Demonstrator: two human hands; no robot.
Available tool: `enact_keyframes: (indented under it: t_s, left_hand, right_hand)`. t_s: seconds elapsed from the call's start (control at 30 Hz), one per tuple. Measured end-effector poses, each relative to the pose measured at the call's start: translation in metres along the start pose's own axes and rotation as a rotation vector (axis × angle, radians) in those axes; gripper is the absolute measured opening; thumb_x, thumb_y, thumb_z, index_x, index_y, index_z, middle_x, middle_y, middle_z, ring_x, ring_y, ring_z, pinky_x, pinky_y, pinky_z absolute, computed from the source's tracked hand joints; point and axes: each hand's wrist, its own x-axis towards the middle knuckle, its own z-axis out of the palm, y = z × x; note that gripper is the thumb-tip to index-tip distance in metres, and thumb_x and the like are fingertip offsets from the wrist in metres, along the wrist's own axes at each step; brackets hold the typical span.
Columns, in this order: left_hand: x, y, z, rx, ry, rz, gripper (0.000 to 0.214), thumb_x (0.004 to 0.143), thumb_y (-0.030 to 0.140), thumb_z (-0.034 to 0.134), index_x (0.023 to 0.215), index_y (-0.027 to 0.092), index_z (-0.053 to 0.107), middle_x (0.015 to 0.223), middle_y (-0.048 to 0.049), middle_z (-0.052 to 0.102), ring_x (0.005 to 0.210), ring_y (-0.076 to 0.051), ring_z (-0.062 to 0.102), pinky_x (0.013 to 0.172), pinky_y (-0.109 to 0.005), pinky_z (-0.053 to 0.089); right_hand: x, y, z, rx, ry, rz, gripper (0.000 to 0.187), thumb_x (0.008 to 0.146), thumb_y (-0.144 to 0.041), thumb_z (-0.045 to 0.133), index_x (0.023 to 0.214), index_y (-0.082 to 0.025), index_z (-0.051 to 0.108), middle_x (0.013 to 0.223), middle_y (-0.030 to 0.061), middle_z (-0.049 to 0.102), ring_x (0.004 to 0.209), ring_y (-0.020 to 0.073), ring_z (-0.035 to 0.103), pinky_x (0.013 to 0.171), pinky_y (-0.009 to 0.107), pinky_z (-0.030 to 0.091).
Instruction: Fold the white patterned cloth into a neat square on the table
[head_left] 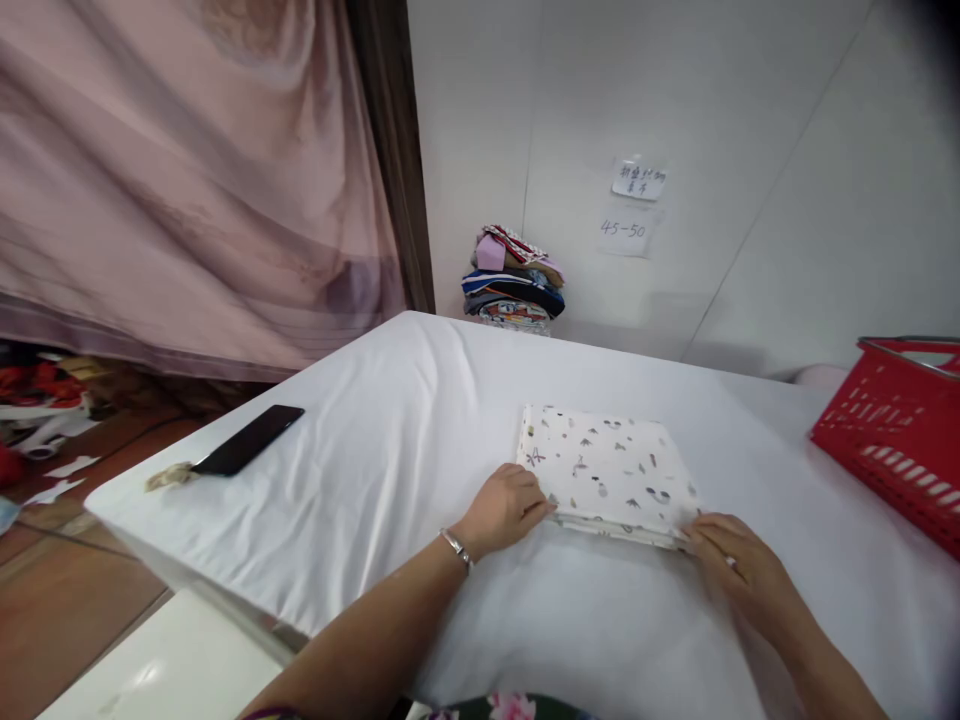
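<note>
A folded white cloth [607, 468] with small printed shapes lies flat on the white-covered table [375, 470]. My left hand [504, 508], with a silver bracelet at the wrist, has its fingers curled on the cloth's near left corner. At the near right corner my right hand [739, 568] pinches the edge of the folded layers. Both hands grip the cloth's front edge.
A black phone [250, 439] lies near the table's left edge. A red plastic basket [892, 440] stands at the right. A stack of folded clothes [516, 280] sits by the far wall under two paper notes. A pink curtain [187, 180] hangs at left.
</note>
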Motion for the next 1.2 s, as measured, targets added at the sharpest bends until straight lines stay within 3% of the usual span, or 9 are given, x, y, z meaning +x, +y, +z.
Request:
enact_keyframes:
  t_s: [0.17, 0.23, 0.33, 0.57, 0.73, 0.83, 0.93, 1.03, 1.2]
  left_hand:
    - [0.009, 0.009, -0.005, -0.036, 0.043, -0.001, 0.029, 0.089, 0.032, 0.04, 0.075, 0.018, 0.061, 0.074, -0.0029, 0.061, 0.075, -0.014, 0.055, 0.072, -0.028, 0.043]
    - [0.015, 0.012, -0.007, -0.039, 0.05, 0.012, 0.027, 0.089, 0.037, 0.041, 0.097, 0.018, 0.06, 0.096, -0.0057, 0.063, 0.094, -0.017, 0.054, 0.083, -0.031, 0.043]
    - [0.017, 0.012, -0.001, 0.024, -0.029, 0.029, 0.053, 0.084, 0.051, 0.044, 0.125, 0.018, 0.043, 0.131, -0.0102, 0.046, 0.123, -0.024, 0.038, 0.101, -0.041, 0.031]
    - [-0.001, 0.005, 0.017, 0.041, -0.176, -0.014, 0.065, 0.082, 0.06, 0.037, 0.131, 0.017, 0.037, 0.138, -0.0114, 0.037, 0.132, -0.026, 0.025, 0.108, -0.044, 0.018]
    - [0.042, 0.005, 0.003, -0.01, -0.151, -0.158, 0.06, 0.084, 0.058, 0.034, 0.128, 0.017, 0.041, 0.137, -0.0121, 0.039, 0.129, -0.026, 0.03, 0.105, -0.045, 0.024]
    - [0.072, -0.007, 0.008, 0.071, -0.093, -0.251, 0.059, 0.083, 0.055, 0.039, 0.128, 0.016, 0.04, 0.142, -0.0118, 0.03, 0.134, -0.027, 0.018, 0.109, -0.047, 0.014]
    - [0.081, -0.024, 0.024, 0.081, -0.176, -0.43, 0.062, 0.082, 0.056, 0.04, 0.129, 0.015, 0.04, 0.144, -0.0121, 0.026, 0.135, -0.028, 0.014, 0.108, -0.048, 0.015]
    - [0.073, -0.036, 0.039, 0.05, -0.184, -0.478, 0.063, 0.084, 0.056, 0.033, 0.134, 0.018, 0.034, 0.147, -0.0076, 0.02, 0.136, -0.025, 0.009, 0.107, -0.048, 0.016]
    - [0.065, -0.039, 0.043, 0.036, -0.154, -0.472, 0.061, 0.085, 0.054, 0.033, 0.135, 0.019, 0.032, 0.147, -0.0055, 0.019, 0.136, -0.022, 0.008, 0.107, -0.045, 0.018]
  right_hand:
    - [0.0, -0.006, 0.006, -0.048, 0.114, -0.144, 0.024, 0.082, -0.034, 0.05, 0.1, -0.023, 0.063, 0.106, 0.0081, 0.061, 0.099, 0.0243, 0.056, 0.081, 0.04, 0.05]
    - [0.001, -0.008, 0.012, -0.073, 0.076, -0.209, 0.032, 0.082, -0.033, 0.051, 0.112, -0.024, 0.058, 0.117, 0.0073, 0.057, 0.108, 0.0247, 0.053, 0.089, 0.042, 0.046]
    - [0.0, -0.009, 0.019, -0.112, -0.016, -0.236, 0.042, 0.081, -0.036, 0.053, 0.122, -0.025, 0.052, 0.125, 0.0064, 0.054, 0.114, 0.0245, 0.05, 0.092, 0.043, 0.045]
    - [0.005, -0.015, 0.009, -0.023, -0.179, 0.019, 0.031, 0.084, -0.042, 0.046, 0.103, -0.028, 0.065, 0.117, 0.004, 0.06, 0.109, 0.024, 0.055, 0.09, 0.043, 0.048]
    - [0.059, -0.034, 0.001, 0.078, -0.21, 0.104, 0.037, 0.086, -0.044, 0.04, 0.111, -0.027, 0.061, 0.129, 0.0037, 0.05, 0.119, 0.025, 0.045, 0.087, 0.042, 0.049]
    - [0.106, -0.036, 0.011, 0.065, -0.232, 0.126, 0.043, 0.087, -0.046, 0.036, 0.12, -0.025, 0.054, 0.14, 0.0031, 0.036, 0.128, 0.0241, 0.033, 0.085, 0.037, 0.05]
    - [0.139, -0.021, 0.031, -0.105, -0.211, 0.119, 0.05, 0.086, -0.048, 0.037, 0.127, -0.021, 0.046, 0.144, 0.0076, 0.029, 0.133, 0.026, 0.02, 0.102, 0.045, 0.032]
    - [0.147, 0.003, 0.051, -0.26, -0.269, 0.249, 0.059, 0.085, -0.051, 0.034, 0.133, -0.016, 0.036, 0.145, 0.0114, 0.025, 0.134, 0.0288, 0.015, 0.104, 0.052, 0.021]
    - [0.136, 0.021, 0.066, -0.295, -0.319, 0.316, 0.065, 0.085, -0.057, 0.024, 0.137, -0.019, 0.029, 0.147, 0.0087, 0.021, 0.135, 0.026, 0.013, 0.104, 0.051, 0.019]
